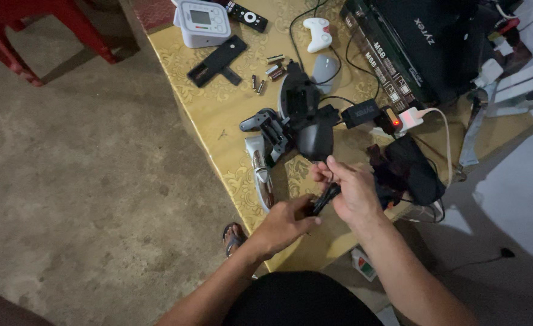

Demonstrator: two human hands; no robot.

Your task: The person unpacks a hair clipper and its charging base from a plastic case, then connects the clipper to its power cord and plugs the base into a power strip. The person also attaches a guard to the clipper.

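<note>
Mid-handling of a black cable point(327, 195), by the look of it. Pinched in the right hand point(352, 192) between thumb and fingers, just below the black dome-shaped housing point(315, 139). Gripped lower down by the left hand point(283, 226), closed round the cable's near end, further below the housing and slightly left of it. Both grips clenched on the same cable and none of it slack on the table. Cannot tell whether coiled, folded or plugged into anything: too dark and too small.

Judged from this: a gathering or straightening step, only partly done. Any next move calls for keeping one hand's pinch firm while shifting the other, and for keeping clear of the other leads trailing from the housing.

On a table point(212, 118) under a gold patterned cloth, crowded:
- above the housing, a grey mouse point(325, 70) and a white game controller point(318, 33)
- above and left of it, loose batteries point(271, 68), a flat black bracket point(217, 61), a white box with a small screen point(202, 23) and a black remote control point(246, 15)
- right of it, a black power adapter point(361, 113) and a white plug with a red light point(404, 118)
- above and right, a large black carton point(411, 51)
- below and right, a black pouch point(412, 170)

Bare concrete floor point(85, 181) well left of the housing, dim light, a red plastic chair point(34, 33) far up and left. A sandalled foot point(233, 237) below, under the table's edge.
</note>
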